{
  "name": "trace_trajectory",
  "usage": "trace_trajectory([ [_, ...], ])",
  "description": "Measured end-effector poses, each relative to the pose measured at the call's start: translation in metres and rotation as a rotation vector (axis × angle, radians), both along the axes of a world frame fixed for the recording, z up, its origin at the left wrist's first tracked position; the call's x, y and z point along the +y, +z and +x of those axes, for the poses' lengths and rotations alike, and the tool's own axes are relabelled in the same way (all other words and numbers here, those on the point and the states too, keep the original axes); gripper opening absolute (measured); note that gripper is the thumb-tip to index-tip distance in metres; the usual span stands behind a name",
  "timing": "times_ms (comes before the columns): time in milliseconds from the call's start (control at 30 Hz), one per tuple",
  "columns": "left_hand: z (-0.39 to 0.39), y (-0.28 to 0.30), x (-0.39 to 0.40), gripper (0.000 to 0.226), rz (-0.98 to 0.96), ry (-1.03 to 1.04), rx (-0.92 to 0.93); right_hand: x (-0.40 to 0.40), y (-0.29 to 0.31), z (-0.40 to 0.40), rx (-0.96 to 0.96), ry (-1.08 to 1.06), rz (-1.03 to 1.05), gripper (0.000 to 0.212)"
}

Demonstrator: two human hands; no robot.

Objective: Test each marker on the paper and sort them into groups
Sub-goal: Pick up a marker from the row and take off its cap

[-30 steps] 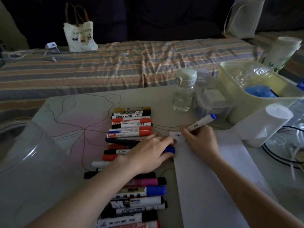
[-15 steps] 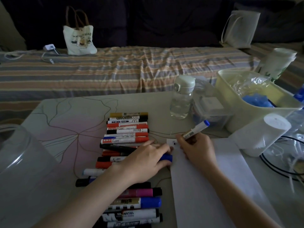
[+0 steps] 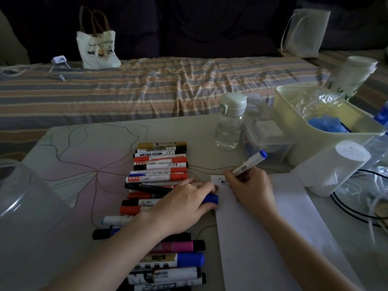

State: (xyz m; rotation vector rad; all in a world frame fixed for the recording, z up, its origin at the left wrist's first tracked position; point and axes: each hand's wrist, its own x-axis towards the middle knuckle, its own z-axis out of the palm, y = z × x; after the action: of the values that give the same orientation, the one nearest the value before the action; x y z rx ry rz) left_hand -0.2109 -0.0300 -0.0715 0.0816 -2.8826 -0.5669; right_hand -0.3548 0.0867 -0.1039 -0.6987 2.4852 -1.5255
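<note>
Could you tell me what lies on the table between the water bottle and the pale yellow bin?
In the head view, a clear lidded plastic box stands between the water bottle and the pale yellow bin, close beside both.

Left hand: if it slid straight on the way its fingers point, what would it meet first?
The left hand, gripping a blue marker cap, points rightward; it would likely meet the white paper sheet's edge first, then the right hand.

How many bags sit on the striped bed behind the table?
2: a printed tote bag at the far left of the bed, and a pale bag at the far right. Others may lie out of frame.
</note>
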Motion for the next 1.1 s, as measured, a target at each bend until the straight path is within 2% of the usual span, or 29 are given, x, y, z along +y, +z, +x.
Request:
trace_trajectory([
  [133, -0.0007, -0.0012, -0.0007, 0.029, 0.005, 0.017, -0.014, -0.0017, -0.0045, -0.0002, 0.026, 0.040, 0.026, 0.026],
  [267, -0.0015, -0.0027, -0.0008, 0.030, 0.005, 0.026, -0.023, -0.0022, -0.0070, -0.0033, 0.078, -0.023, 0.027, 0.026],
  [633, -0.0001, -0.0017, -0.0003, 0.029, 0.017, 0.021, -0.026, -0.0001, -0.0022, 0.0014, -0.020, 0.040, 0.012, 0.026],
  [1100, -0.0014, -0.0032, -0.0016, 0.031, 0.016, 0.034, -0.065, -0.0007, -0.0034, 0.0000, 0.019, -0.006, 0.019, 0.028],
])
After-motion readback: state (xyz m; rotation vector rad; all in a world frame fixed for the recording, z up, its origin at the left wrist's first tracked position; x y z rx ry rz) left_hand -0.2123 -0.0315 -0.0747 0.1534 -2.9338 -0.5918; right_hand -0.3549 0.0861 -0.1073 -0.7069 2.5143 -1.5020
